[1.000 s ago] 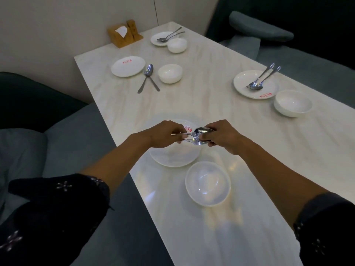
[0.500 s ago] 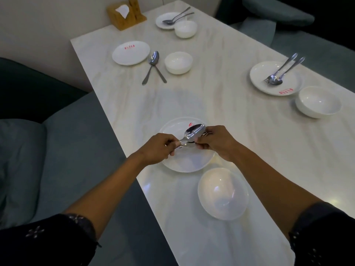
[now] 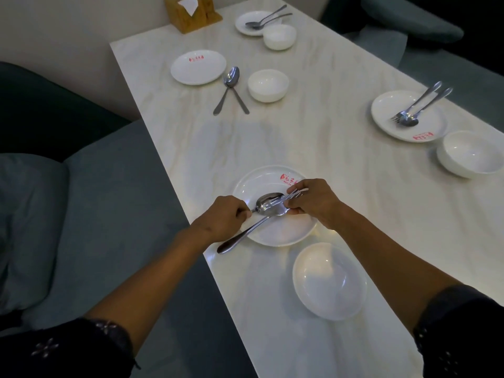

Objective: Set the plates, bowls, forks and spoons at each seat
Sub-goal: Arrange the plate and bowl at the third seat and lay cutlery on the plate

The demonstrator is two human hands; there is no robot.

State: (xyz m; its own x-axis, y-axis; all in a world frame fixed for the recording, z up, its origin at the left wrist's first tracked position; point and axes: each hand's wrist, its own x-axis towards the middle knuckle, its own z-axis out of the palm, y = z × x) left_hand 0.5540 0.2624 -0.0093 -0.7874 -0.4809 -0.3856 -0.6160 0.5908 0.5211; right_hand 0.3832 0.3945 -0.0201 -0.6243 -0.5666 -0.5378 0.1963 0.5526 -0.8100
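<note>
Over the near plate (image 3: 275, 233) I see my left hand (image 3: 227, 214) pinching the spoon (image 3: 268, 204) at its neck, right hand (image 3: 313, 201) gripping the fork (image 3: 296, 193) near its tines; bowl (image 3: 328, 282) sits just beside on the tabletop (image 3: 341, 186).

The left hand (image 3: 224, 214) is covering the spoon (image 3: 268, 205) handle, and the right hand (image 3: 313, 203) is hiding the fork (image 3: 296, 192) neck, so only tines are showing. The picture's right edge is cutting off the far-right bowl (image 3: 471, 154); the top edge is cropping the wooden napkin holder (image 3: 191, 15). The red print on the near plate (image 3: 275, 230) is being partly hidden and is reading too small to tell. The surface (image 3: 327, 148) is running out past the bottom edge.
</note>
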